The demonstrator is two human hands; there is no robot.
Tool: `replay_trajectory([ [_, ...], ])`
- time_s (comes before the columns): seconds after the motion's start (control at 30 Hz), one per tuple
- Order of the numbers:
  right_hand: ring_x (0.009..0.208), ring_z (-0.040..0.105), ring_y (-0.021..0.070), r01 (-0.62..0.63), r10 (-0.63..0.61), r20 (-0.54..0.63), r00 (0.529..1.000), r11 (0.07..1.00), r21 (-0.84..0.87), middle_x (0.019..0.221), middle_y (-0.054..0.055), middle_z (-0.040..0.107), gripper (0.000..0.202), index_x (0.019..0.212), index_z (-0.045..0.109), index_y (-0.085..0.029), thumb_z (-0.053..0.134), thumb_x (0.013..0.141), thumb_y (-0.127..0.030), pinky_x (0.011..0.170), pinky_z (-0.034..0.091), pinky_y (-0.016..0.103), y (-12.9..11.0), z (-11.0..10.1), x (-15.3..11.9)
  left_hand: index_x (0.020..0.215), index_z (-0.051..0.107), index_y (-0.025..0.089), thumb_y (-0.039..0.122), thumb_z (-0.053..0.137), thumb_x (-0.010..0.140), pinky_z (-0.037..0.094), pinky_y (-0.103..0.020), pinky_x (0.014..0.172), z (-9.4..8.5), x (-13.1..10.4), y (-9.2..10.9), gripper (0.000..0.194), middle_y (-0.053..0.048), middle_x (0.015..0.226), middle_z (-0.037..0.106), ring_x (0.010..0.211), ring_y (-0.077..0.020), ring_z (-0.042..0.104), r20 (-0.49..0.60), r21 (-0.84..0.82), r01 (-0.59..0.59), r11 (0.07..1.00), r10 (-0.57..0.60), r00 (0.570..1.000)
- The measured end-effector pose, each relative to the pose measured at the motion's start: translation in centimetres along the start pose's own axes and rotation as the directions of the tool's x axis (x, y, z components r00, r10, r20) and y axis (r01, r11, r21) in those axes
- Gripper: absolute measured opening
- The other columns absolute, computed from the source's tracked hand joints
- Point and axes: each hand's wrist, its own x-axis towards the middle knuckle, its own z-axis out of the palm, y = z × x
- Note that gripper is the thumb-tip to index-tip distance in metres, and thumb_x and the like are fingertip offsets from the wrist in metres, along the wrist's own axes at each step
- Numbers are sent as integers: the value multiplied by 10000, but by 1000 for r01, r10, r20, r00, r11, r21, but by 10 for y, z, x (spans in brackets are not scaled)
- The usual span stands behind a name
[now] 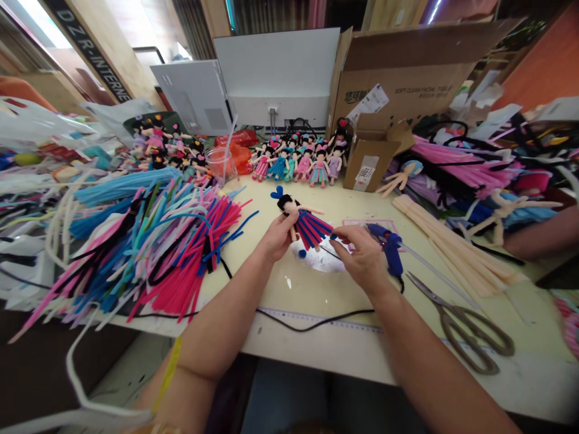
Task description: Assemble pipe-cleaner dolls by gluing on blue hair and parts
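Observation:
My left hand (277,239) is closed around the upper body of a pipe-cleaner doll (313,229) with black hair, a blue bow and a skirt of pink and blue strips. The doll leans, its skirt spreading to the right. At the hem, my right hand (360,255) pinches a small dark blue piece (333,237) between thumb and forefinger; whether it is joined to the skirt I cannot tell. Below the skirt, a small blue fuzzy piece (303,254) lies on a shiny clear patch. A blue glue gun (389,247) rests just right of my right hand.
Large scissors (462,322) and beige pipe cleaners (452,247) lie at right. Coloured pipe cleaners (181,241) heap up at left. Finished dolls (303,163) stand at the back beside a small cardboard box (368,157). A black cable (312,327) crosses the front.

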Motion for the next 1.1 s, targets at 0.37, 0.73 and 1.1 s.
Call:
replay_trajectory([
  [0.37,803,626,192,-75,75,-5,997,997,33,876,37,671,205,1020,607,-230,601,816,-251,737,503,337,0,2,-3,813,651,141,430,711,735,427,-264,556,-3,1,-1,306,7,497,545,510,-126,548,-19,43,11,999,-10,1000],
  [0.73,891,593,207,60,-59,-36,998,998,25,1042,83,614,159,991,638,-229,601,845,-280,735,527,362,-1,0,0,802,628,129,430,755,684,405,-237,541,-1,0,0,347,4,566,583,527,-107,535,-38,10,-3,1000,4,999],
  [1.1,837,614,182,-165,168,17,986,940,297,972,51,624,195,968,619,-224,648,794,-305,703,530,335,1,4,0,795,628,134,457,759,668,423,-249,570,-2,0,0,372,18,536,559,537,-115,539,-38,16,-2,1000,3,999],
])
